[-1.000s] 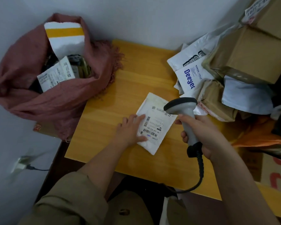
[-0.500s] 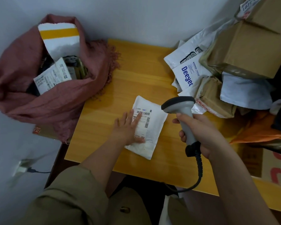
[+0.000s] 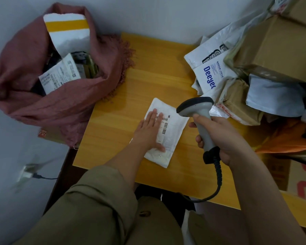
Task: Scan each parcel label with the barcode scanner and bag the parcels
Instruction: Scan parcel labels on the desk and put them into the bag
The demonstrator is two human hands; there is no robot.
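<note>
A flat white parcel (image 3: 173, 128) with a barcode label lies on the yellow wooden table (image 3: 148, 68). My left hand (image 3: 148, 131) rests flat on its left half, fingers straight, covering part of the label. My right hand (image 3: 217, 133) grips the handle of a grey barcode scanner (image 3: 198, 110), whose head hovers just above the parcel's right edge. Its coiled cable hangs off the table's front edge. A dusty-pink cloth bag (image 3: 34, 96) stands open at the left and holds several parcels, among them a white one with a yellow stripe (image 3: 67, 32).
A pile of parcels fills the right side: white mailers, one printed "Deeyeo" (image 3: 210, 75), brown cardboard boxes (image 3: 276, 46), an orange bag (image 3: 286, 137). A white wall runs behind. A wall plug (image 3: 28, 174) sits low at the left.
My left hand has turned the white parcel clockwise and slid it slightly left, so the label now runs lengthwise. The scanner has stayed about where it was beside the parcel.
</note>
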